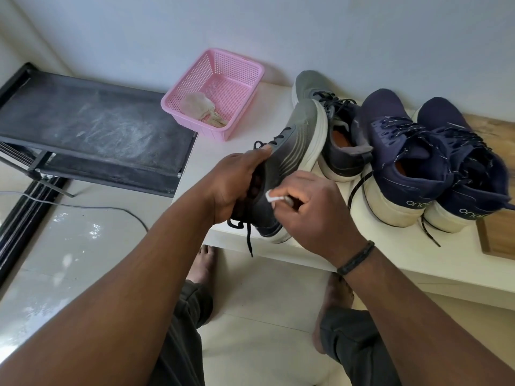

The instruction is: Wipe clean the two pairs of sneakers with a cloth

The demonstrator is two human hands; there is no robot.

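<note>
Holding, head view: your left hand [237,185] grasps the grey sneaker [289,162] at its collar, fingers curled inside the opening, thumb on top near the laces. Your right hand [315,215] pinches a small white cloth [274,196] against the shoe's heel side, fingers clenched round it.

Grey sneaker: lifted over the front edge of the white table [223,151], tipped on its side, long axis running from heel at 7 o'clock to toe at 1 o'clock. Upper fades grey to dark; thick white sole; black laces hanging loose.

Second grey sneaker [331,126]: standing on the table just beside, at 2 o'clock.

Navy pair [418,160]: at 3 o'clock, heels toward you, white soles.

Pink basket [214,93]: at 11 o'clock, holding a crumpled rag [200,107].
</note>
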